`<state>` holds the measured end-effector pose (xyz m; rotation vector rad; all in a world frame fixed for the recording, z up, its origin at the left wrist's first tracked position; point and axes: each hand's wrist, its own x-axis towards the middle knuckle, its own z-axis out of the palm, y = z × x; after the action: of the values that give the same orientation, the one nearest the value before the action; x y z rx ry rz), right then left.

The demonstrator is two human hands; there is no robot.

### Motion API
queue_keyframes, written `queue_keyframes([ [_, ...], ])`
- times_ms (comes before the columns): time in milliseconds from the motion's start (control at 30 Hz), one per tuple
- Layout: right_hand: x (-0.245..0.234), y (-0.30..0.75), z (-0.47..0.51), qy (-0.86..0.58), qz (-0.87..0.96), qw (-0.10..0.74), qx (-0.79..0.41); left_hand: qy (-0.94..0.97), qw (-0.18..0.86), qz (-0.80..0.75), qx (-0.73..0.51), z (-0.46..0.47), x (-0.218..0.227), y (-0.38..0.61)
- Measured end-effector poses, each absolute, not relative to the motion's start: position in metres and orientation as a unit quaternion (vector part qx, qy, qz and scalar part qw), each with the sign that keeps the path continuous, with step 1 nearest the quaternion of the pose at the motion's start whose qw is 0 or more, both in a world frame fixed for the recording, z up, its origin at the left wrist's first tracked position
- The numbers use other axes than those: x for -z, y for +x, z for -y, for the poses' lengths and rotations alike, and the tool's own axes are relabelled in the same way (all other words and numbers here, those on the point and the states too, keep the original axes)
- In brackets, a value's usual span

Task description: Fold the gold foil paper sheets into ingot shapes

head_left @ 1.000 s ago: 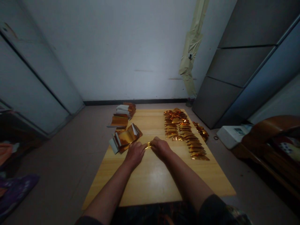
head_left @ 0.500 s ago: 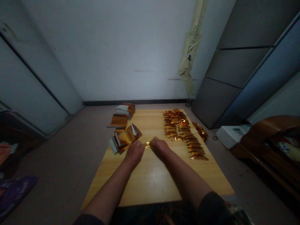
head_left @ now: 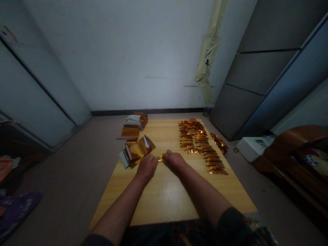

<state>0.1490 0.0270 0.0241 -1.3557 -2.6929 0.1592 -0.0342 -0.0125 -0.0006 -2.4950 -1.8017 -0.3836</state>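
Between my two hands a small strip of gold foil paper (head_left: 160, 158) shows, low over the wooden table (head_left: 164, 194). My left hand (head_left: 148, 166) is closed on its left end, with the fingers pressed together. On the other end my right hand (head_left: 174, 160) is closed too. Most of the strip is hidden by my fingers. Just beyond my left hand lies a stack of gold foil sheets (head_left: 137, 149), some with pale backs showing. Rows of folded gold foil pieces (head_left: 212, 160) lie to the right of my right hand.
More foil sheets (head_left: 130, 132) lie at the table's far left corner. A heap of gold pieces (head_left: 219, 142) sits beside the table's right edge. Beyond are a grey refrigerator (head_left: 246, 75), a white box (head_left: 249, 148), a wooden seat (head_left: 289, 147) and the wall (head_left: 143, 61).
Both hands have shifted very slightly left with the foil strip between them. The stacks and rows on the table look the same.
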Motion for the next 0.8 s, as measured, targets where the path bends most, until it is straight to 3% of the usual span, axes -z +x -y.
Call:
queue_keyframes([
  [533, -0.027, 0.147, -0.022, -0.45, 0.891, 0.04, -0.042, -0.684, -0.064, 0.687, 0.239, 0.017, -0.01, -0.014],
  [800, -0.028, 0.149, -0.015, -0.483, 0.871, 0.062, -0.068, -0.58, -0.248, 0.701, 0.331, 0.013, -0.007, -0.017],
])
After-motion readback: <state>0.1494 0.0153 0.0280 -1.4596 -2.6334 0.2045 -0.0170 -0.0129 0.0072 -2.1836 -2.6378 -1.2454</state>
